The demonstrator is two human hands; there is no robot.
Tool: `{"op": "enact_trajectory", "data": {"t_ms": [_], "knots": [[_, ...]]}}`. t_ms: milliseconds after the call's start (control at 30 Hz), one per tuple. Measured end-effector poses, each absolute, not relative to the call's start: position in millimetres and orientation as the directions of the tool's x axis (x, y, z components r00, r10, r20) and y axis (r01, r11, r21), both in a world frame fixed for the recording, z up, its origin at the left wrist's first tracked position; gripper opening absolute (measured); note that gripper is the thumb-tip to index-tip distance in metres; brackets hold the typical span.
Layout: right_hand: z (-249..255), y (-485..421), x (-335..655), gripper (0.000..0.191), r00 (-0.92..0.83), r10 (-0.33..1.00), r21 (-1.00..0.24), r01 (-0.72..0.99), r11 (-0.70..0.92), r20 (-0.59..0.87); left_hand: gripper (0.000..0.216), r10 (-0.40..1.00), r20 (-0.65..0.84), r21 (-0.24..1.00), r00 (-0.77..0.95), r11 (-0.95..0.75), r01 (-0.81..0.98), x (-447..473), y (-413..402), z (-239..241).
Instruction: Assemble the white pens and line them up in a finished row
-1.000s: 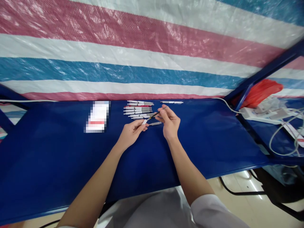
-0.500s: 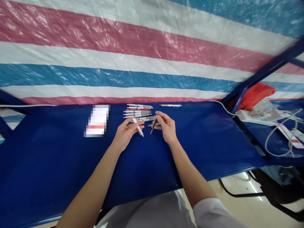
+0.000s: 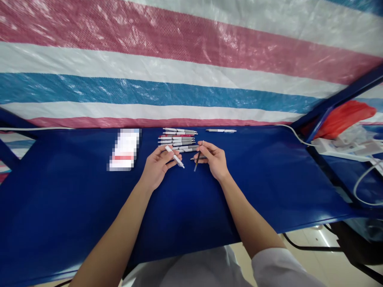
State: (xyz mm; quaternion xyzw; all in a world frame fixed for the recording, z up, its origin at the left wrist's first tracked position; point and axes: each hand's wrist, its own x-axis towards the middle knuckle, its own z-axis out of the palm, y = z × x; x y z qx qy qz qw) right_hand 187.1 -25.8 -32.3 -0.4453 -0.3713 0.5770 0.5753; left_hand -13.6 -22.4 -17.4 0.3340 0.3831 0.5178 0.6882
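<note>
Centre of frame, just above mid-height: I see both hands raised a little over the blue tabletop (image 3: 74, 191). Left hand (image 3: 157, 165): fingers clamped on a white pen barrel (image 3: 175, 156), which tilts down toward the right. Right hand (image 3: 214, 159): thumb and forefinger pinched together on a thin dark refill (image 3: 198, 158), held steeply with its lower end toward the tabletop. Barrel and refill are near each other, not touching.

Just behind the hands lies a row of pens (image 3: 178, 139), side by side. A single pen (image 3: 220, 130) lies apart, further right. A white card (image 3: 124, 149), blurred, lies left of the row. A striped tarp (image 3: 179, 59) fills the upper frame.
</note>
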Motion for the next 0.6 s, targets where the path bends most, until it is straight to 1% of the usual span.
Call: {"op": "enact_trajectory", "data": {"t_ms": [200,367,600], "knots": [[-30.8,-23.8,187.4,0.032,0.059,0.994,-0.931,-0.360,-0.062,-0.089,0.038,0.960,-0.213,0.860,0.183,0.273,-0.431,-12.8,-22.8,-15.8],[-27.8,-23.7,188.8,0.032,0.098,0.991,-0.926,-0.373,-0.050,-0.092,0.037,0.959,-0.215,0.861,0.186,0.276,-0.428,-12.0,-22.7,-15.5],[-28.4,-24.2,189.6,0.032,0.091,0.994,-0.933,-0.360,-0.029,-0.066,0.036,0.963,-0.203,0.882,0.176,0.258,-0.394,-9.9,-23.0,-16.3]]}}
